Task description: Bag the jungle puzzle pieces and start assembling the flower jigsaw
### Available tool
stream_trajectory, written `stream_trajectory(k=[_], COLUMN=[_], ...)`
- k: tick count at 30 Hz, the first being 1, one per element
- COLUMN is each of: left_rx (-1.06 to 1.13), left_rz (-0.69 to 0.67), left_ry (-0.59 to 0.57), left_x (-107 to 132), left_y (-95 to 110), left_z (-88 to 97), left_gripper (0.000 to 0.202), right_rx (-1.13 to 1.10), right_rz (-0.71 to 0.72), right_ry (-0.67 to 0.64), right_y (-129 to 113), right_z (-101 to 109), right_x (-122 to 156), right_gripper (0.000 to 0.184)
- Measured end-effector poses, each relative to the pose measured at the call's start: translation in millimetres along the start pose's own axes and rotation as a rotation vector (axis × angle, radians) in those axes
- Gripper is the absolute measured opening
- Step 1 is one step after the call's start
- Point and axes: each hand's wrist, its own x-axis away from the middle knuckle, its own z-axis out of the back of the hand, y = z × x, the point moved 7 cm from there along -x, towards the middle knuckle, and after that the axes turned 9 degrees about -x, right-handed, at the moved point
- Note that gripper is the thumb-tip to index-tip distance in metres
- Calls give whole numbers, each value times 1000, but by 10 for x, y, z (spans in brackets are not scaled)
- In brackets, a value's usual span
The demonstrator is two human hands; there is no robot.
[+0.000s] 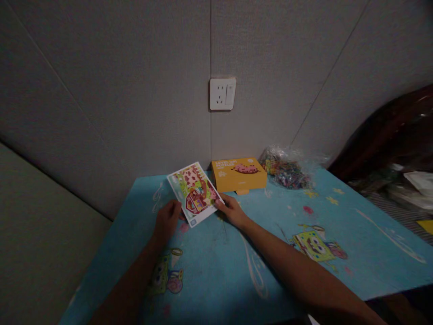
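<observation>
A white-bordered picture card with a colourful cartoon farm-like scene is held tilted above the table. My left hand is closed at the card's lower left edge. At its lower right corner, my right hand grips the card, thumb on the printed face and fingers behind. Just behind and to the right of the card lies a yellow puzzle box, with a pink picture and white lettering on its lid and a small tab sticking out in front.
A clear plastic bag of small multicoloured pieces lies right of the box against the wall. The blue table cover has cartoon prints. A white wall socket is above. Plastic-wrapped items stand beyond the table's right edge.
</observation>
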Motion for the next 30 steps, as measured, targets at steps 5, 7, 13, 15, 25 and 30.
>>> stream_trajectory(k=[5,7,13,15,25,30], left_rx=[219,312,253,281,350,-247], left_rz=[26,58,63,103,180,99], left_ry=[-75,-157,-98,-87,-40,426], left_x=[-12,9,0,-16,-79,-459], left_y=[-5,18,69,33,-101,-267], left_z=[-213,-274,-147,-125,-178,397], left_gripper=[23,31,40,46,45,15], right_rx=[-64,-47,-216,-329,-361,-332], right_rz=[-46,-64,-94,-93,-193,-197], right_ry=[21,-14,-17,115,161,166], right_y=[43,57,22,26,139,160], right_z=[17,-17,-79,3,21,22], right_x=[12,19,36,23,-38,-34], right_gripper=[47,47,35,35,43,40])
